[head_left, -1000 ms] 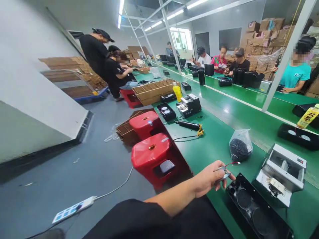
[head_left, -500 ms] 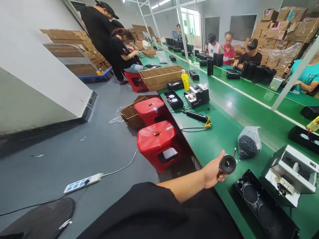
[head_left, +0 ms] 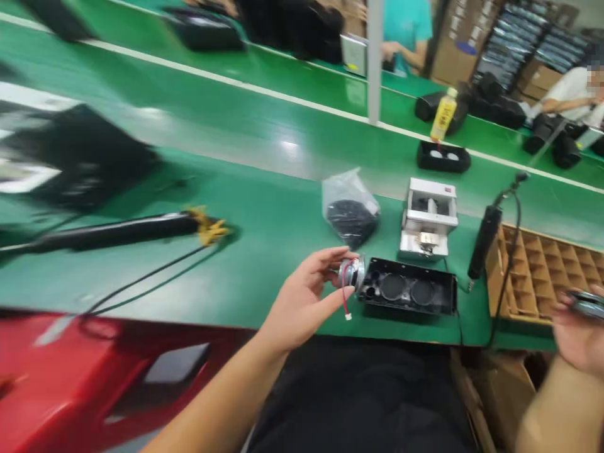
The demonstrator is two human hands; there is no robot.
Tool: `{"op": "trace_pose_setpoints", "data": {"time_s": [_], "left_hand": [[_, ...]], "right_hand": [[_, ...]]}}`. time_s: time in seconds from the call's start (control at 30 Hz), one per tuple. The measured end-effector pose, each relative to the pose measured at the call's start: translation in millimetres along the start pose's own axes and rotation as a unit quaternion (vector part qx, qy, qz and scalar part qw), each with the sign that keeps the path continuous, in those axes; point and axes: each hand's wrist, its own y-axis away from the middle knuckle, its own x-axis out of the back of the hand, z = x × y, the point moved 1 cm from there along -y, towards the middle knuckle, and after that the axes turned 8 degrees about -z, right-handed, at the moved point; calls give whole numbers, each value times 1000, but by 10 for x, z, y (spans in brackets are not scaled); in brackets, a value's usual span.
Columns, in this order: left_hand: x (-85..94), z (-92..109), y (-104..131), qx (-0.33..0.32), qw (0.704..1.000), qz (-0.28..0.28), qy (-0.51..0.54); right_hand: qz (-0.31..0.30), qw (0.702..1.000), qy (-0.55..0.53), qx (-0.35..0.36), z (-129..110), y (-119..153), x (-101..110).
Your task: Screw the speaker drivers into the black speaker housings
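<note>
My left hand [head_left: 306,296] is closed on a small round speaker [head_left: 352,275], from which a red wire with a white plug hangs. Just right of it lies a long black speaker housing [head_left: 408,288], open side up, with two round grilles inside. At the right edge, my right hand [head_left: 578,330] grips a second speaker [head_left: 587,304], partly cut off by the frame, over a divided cardboard box [head_left: 533,267]. Behind the housing stands a grey-white device [head_left: 428,217]. A clear bag of black parts [head_left: 352,211] rests to its left.
A black electric screwdriver [head_left: 486,242] hangs beside the box; another black tool [head_left: 127,233] with a cord lies left. Farther back are a yellow bottle [head_left: 443,114], a black housing [head_left: 442,157] and a white post [head_left: 374,63]. A red stool [head_left: 56,384] stands lower left.
The view has swung to the right and down. My left hand now has its speaker turned edge-on beside the housing, and my right hand with a second speaker has come into view.
</note>
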Motion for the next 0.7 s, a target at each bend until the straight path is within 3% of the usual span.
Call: {"op": "trace_pose_setpoints", "data": {"time_s": [0.07,0.17,0.27,0.33,0.4,0.53,0.7], "left_hand": [[-14,63,-99,-27,998,-40,-43],[-146,214,-202,-113,968,-127,-185],[-339,321,-324,-221,864,-240,-383],[-443,325,-424,-257,800,-289,-460],[-507,285,-514,-268,763,-310,-499],[-545,161,-623,-241,741,-323,-537],[-533,47,-670,-216,748,-365,-511]], "right_hand": [[3,999,-45,2,69,266,124],[-40,997,-63,33,47,529,8],[-118,990,-29,66,-189,754,-184],[-184,980,14,79,-398,866,-314],[-251,962,63,82,-570,906,-459],[-333,924,157,100,-713,784,-776],[-371,859,294,194,-755,586,-1095]]}}
